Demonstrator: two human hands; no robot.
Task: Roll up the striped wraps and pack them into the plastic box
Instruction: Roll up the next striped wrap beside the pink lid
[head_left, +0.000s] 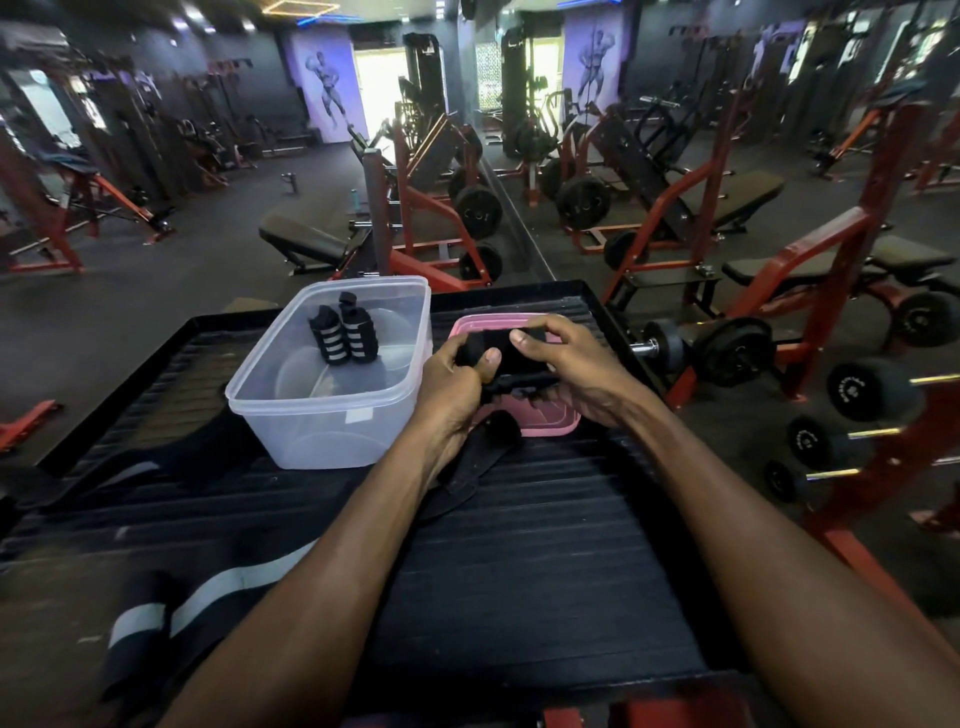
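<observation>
**Both hands on a black wrap beside the plastic box**

The clear plastic box (332, 415) stands open on a black ribbed platform (545, 561) and serves as the landmark here. Inside it, toward its far left part, two rolled striped wraps (340, 332) stand side by side, touching, their grey bands showing.

Just to the right of the box, both hands hold a black wrap (511, 358) above a pink lid (545, 415) that lies flat on the platform. The left hand (452, 384) has its fingers curled round the wrap's left end, thumb pressed on top. The right hand (566, 358) grips the right end, thumb pointing toward the box and fingers bent over the far side. A loose tail of the wrap (478, 462) hangs down from the hands and trails on the platform, near the box's front right corner.

Well in front of the box, at its near left, an unrolled striped wrap (208, 592) lies across the platform, partly hidden under the left forearm.
</observation>
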